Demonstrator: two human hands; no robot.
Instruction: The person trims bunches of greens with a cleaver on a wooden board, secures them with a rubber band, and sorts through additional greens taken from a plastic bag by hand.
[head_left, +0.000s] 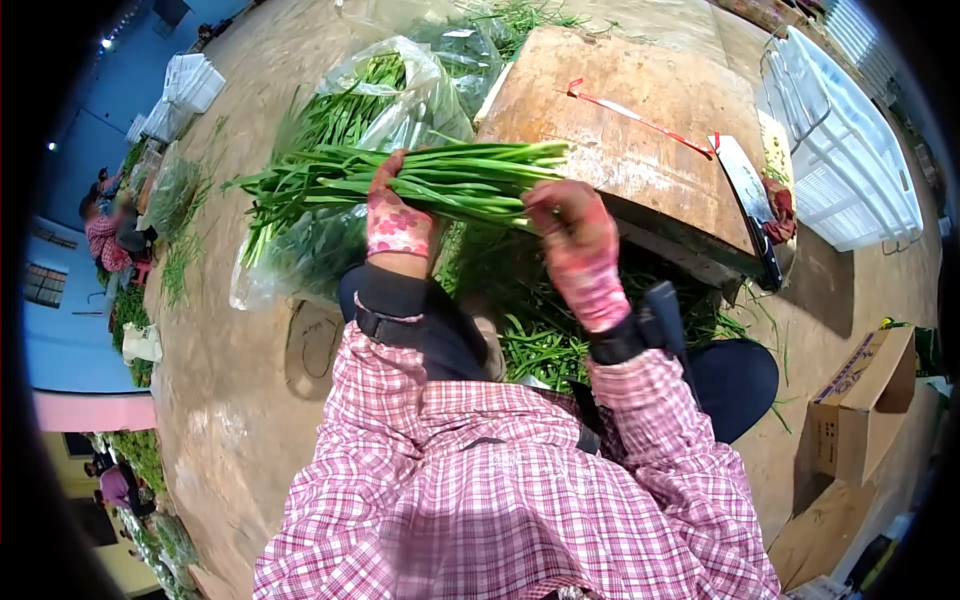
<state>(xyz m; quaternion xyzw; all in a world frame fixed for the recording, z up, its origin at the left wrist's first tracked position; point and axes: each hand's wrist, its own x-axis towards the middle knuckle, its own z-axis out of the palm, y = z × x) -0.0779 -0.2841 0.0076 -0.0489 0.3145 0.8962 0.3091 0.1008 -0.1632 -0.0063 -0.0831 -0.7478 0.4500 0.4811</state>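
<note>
A bunch of long green chives [440, 175] lies crosswise in my left hand [398, 215], which wears a pink flowered fingerless glove. My left fingers are wrapped round the middle of the bunch, with leaf tips to the left and pale cut ends to the right. At those ends is my right hand [578, 235], its fingers curled in a pinch beside the lower stems. Whether a stem is between them is hidden. Behind the bunch, a clear plastic bag [425, 110] holds more chives. Loose greens [540, 345] lie below, between my knees.
A wooden board [640, 100] with a red-and-white strap [640, 115] stands ahead right. Beyond its right edge are a dark red cloth [779, 210] and stacked white crates [850, 150]. A cardboard box [860, 400] sits at right. People [105, 235] are far left.
</note>
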